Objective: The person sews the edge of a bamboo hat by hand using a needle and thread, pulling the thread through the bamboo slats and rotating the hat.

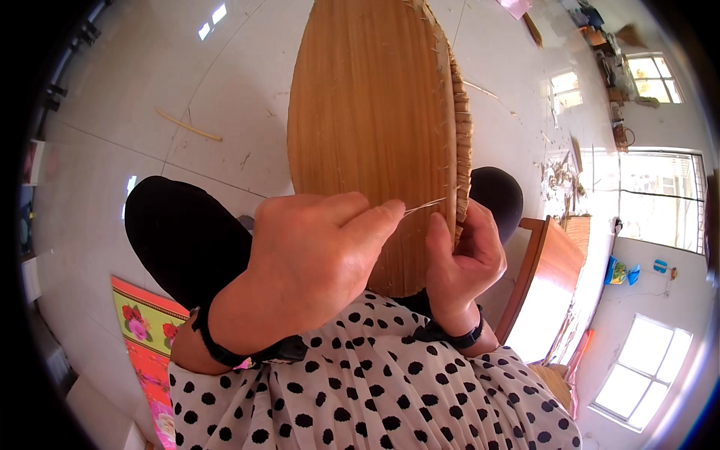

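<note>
An oval panel of brown wood-grained sheet (360,97) stands tilted between my knees. Along its right side runs a ridged edge of plaited or bundled straw (463,127), with small stitches beside it. My left hand (315,247) is closed in a pinch on thin pale strands (425,206), whose tips point at the bound edge; I cannot tell whether they are straw, thread or wire. My right hand (469,259) grips the edge low on the right, thumb on the panel's face and fingers curled behind. The panel's top runs out of view.
Loose straw pieces (189,125) lie on the pale tiled floor (225,97). To the right stands a wooden piece of furniture (536,277), with a heap of scraps (562,184) beyond it. A red floral mat (142,345) lies at lower left.
</note>
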The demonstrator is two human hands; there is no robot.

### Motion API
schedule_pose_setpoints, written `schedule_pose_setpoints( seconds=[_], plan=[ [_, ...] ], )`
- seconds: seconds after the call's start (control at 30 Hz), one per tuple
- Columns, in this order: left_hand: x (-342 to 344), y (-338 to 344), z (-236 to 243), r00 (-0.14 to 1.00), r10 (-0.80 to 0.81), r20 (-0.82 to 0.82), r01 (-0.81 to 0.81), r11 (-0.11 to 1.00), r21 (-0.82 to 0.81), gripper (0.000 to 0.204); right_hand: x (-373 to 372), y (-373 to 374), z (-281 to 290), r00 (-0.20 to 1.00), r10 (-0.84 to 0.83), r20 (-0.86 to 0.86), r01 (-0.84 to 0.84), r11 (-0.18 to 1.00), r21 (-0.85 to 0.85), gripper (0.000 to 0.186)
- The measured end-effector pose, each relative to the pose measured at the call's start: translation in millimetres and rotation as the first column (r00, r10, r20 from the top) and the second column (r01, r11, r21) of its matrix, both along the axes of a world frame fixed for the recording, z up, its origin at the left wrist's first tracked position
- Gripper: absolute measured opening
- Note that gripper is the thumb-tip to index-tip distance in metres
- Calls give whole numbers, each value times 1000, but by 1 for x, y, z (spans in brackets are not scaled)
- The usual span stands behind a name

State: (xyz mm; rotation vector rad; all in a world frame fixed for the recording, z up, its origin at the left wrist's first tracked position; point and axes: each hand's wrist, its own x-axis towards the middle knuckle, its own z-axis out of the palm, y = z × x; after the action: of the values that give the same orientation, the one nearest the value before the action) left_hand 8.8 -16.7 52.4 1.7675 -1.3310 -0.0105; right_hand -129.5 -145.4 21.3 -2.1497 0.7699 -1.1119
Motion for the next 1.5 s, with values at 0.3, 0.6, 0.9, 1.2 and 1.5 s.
schedule_pose_setpoints(
  seconds=[0.3,0.6,0.9,1.2,1.5],
  plan=[
    [6,14,23,992,-6,129,-6,996,95,29,9,10,12,992,125,-21,-126,989,-78,35],
    [11,59,20,999,28,-32,-22,983,181,27,22,29,13,892,423,158,-438,896,75,37],
    [0,82,23,980,152,-128,-114,958,262,23,28,32,8,818,511,263,-555,822,127,43],
    [5,68,36,993,65,-93,-36,958,286,17,24,23,10,804,542,243,-579,808,113,45],
    [14,56,29,971,-47,-233,95,976,196,14,20,11,11,846,514,142,-527,847,71,41]
  ],
)
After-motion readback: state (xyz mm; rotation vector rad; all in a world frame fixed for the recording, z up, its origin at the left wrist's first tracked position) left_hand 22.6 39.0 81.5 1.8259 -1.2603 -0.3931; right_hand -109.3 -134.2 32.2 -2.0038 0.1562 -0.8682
